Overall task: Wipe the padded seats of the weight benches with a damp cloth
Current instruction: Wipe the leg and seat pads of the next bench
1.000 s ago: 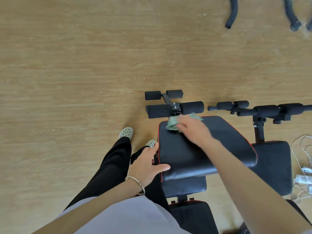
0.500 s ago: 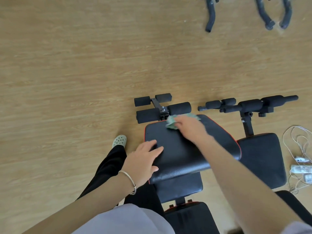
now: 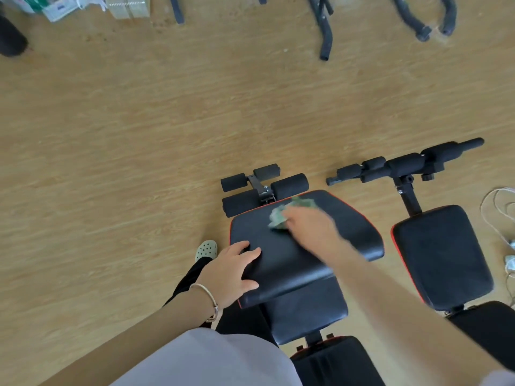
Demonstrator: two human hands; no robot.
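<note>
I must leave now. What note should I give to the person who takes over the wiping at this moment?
Left grip: flat on the near left corner of the seat pad, steadying it.
Right grip: holds the green cloth bunched on the pad's far end, blurred by motion.
Done: wiping of this pad is under way; how much is clean does not show.
To do: the rest of this pad, then the second bench pad to the right.

Your crumpled green cloth sits on the far half of the black, red-edged padded seat. A second seat, also black, lies just right of it.
</note>
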